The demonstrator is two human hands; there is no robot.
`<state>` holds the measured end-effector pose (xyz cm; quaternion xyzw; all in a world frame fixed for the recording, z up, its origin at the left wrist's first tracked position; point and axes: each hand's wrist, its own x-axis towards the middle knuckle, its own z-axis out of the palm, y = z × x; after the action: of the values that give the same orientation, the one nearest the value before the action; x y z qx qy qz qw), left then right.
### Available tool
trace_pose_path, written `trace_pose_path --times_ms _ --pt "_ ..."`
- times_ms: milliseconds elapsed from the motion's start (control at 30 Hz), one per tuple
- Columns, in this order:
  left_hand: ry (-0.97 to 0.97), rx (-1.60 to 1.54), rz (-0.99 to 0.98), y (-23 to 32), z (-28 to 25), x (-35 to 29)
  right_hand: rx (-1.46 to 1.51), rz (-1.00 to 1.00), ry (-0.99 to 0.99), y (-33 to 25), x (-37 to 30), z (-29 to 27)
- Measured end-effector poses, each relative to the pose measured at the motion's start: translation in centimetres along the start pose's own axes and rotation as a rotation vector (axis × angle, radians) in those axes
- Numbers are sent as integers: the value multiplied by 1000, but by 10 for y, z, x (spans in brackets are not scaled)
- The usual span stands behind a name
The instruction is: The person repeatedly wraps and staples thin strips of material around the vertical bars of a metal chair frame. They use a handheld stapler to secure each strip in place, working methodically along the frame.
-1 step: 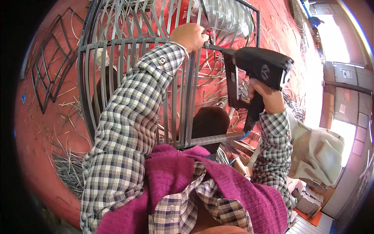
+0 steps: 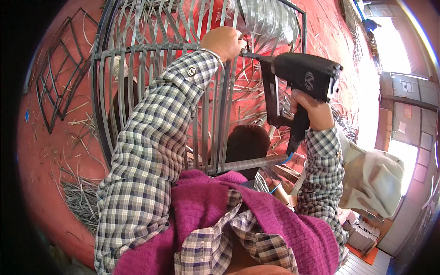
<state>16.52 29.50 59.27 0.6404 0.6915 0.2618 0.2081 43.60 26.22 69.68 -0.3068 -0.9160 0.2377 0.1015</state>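
A metal frame (image 2: 94, 87) wound with long grey flat strips (image 2: 215, 114) lies across my lap. On its crossbar rests my left hand (image 2: 223, 43), fingers closed at the strips near the bar's right part; what exactly they pinch is hidden. My right hand (image 2: 312, 109) is wrapped round the handle of a black staple gun (image 2: 305, 73). The gun's narrow nose (image 2: 256, 56) points left and reaches the crossbar right beside my left fingers. A blue air hose (image 2: 287, 159) shows below the handle.
A bare metal frame (image 2: 59, 75) lies on the red floor (image 2: 50, 160) at the left. Cut strips (image 2: 82, 201) are heaped at lower left. Clear plastic wrapping (image 2: 270, 25) sits beyond my frame. A cream cloth-covered thing (image 2: 371, 183) stands at right.
The staple gun and my right hand have shifted very slightly left and up. My left hand stays at the crossbar.
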Motion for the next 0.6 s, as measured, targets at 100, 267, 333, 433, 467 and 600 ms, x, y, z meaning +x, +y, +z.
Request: trace_pose_path --times_ms 100,267,333,433,467,600 --pt "10 -2 13 0 2 0 551 415 41 -12 21 10" --pt "60 -64 21 1 2 -1 686 602 104 -22 33 17" --pt "61 -9 21 2 1 -1 675 601 107 -23 37 19" --pt "34 -11 12 3 -1 -1 674 595 115 -23 42 21" --pt "36 -12 8 3 -1 -1 676 593 122 -24 43 21" --pt "21 -11 -3 5 -3 -1 690 646 119 -25 46 20"
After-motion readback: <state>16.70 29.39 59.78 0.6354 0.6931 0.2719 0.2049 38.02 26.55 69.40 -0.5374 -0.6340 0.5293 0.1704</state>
